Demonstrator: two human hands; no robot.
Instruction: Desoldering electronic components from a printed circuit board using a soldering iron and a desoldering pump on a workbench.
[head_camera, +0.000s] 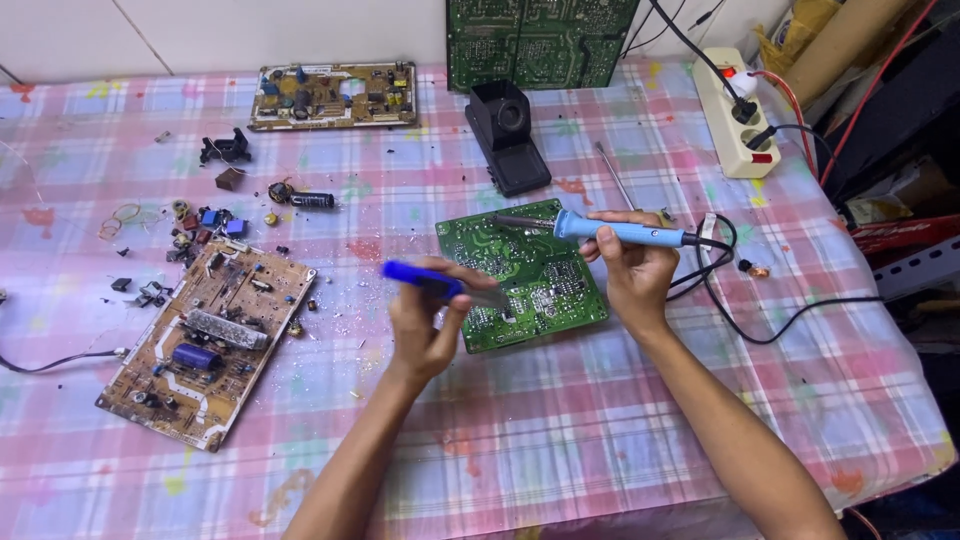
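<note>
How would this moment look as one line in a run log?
left hand: holds blue tool | right hand: holds soldering iron | tips over green board | pink cloth

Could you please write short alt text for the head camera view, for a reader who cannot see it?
Over a green circuit board on a pink checked tablecloth, the right hand holds a blue soldering iron and the left hand a blue-handled tool. A brown circuit board and loose parts lie to the left.
</note>
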